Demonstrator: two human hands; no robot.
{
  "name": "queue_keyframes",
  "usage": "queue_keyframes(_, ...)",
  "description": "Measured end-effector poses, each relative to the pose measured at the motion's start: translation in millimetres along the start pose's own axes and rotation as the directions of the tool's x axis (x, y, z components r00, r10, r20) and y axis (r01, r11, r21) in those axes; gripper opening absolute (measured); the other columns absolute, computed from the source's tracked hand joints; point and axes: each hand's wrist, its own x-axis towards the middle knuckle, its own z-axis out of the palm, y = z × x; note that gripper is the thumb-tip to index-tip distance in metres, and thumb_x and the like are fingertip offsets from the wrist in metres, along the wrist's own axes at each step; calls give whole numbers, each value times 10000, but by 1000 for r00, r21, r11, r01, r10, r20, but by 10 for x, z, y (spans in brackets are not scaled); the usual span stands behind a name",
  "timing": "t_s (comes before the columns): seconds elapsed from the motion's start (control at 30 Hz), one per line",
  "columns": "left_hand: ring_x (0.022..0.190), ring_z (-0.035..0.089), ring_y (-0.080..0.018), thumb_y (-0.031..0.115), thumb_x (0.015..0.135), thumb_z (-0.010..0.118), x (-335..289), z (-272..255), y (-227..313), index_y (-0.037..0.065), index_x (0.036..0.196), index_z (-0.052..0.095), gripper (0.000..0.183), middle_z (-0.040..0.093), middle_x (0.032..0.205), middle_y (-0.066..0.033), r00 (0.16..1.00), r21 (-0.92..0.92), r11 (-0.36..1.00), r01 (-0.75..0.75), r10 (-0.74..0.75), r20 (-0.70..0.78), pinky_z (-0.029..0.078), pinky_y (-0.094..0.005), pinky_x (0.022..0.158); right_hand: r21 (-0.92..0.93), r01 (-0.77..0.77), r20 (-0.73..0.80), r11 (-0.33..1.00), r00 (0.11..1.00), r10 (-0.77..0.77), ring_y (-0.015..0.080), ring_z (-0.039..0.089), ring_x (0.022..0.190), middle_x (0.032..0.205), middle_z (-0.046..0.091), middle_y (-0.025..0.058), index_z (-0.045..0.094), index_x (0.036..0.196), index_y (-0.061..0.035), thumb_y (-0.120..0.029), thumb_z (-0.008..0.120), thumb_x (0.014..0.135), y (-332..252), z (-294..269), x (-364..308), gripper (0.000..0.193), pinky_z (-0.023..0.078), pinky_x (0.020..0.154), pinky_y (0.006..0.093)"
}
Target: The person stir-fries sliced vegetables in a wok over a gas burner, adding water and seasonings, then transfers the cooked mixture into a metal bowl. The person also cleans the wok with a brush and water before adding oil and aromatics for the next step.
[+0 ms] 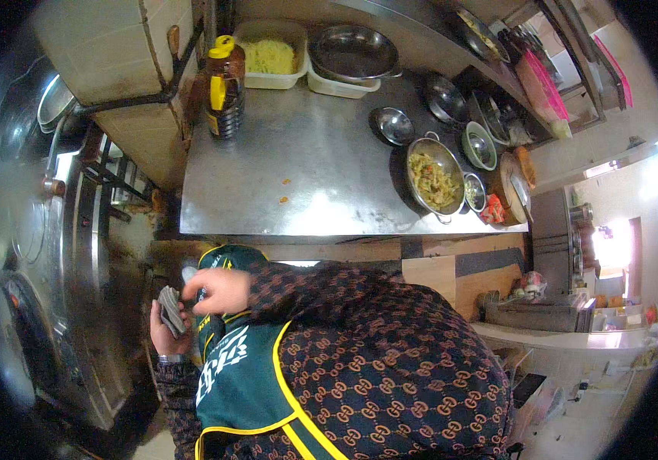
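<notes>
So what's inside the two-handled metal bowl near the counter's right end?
The two-handled bowl holds yellowish food pieces, which cover its bottom; anything underneath is hidden.

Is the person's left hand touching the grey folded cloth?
Touching. The head view shows the left hand curled around the lower part of the grey folded cloth, with no gap between them.
</notes>
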Motion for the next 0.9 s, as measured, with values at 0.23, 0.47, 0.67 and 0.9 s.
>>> queue_keyframes(0.23,614,610,-173,447,963,541,-786,-282,-1507,133,1006,636,330,638,757,-43,942,-86,996,36,-63,-330,516,-301,542,777,-321,-245,542,638,730,188,626,729,828,636,87,620,976,-27,-137,566,939,1015,-1391,-2546,127,528,618,306)
queue_keyframes(0.47,760,648,-264,411,979,495,-698,-711,-2785,86,1053,650,367,687,890,-88,878,217,972,89,27,-478,536,-395,694,812,248,-581,528,429,692,166,544,640,766,578,51,564,942,-47,-122,565,912,1074,-2954,-4366,80,455,563,287)
queue_keyframes(0.67,896,663,-426,346,884,612,-26,-119,-3565,135,1071,648,284,690,985,-213,960,923,-298,244,210,-186,527,-502,748,719,280,-693,637,212,689,179,555,680,801,606,56,565,997,-47,-141,538,927,1580,-5048,-5752,121,427,574,300)
queue_keyframes(0.9,914,659,-401,347,861,633,362,823,-4704,116,1170,638,386,691,1014,-178,909,893,-438,-106,321,266,527,-481,784,760,-59,-637,647,128,760,233,591,603,763,649,129,590,1083,-15,-233,483,972,3167,-7458,-6598,267,486,510,361)
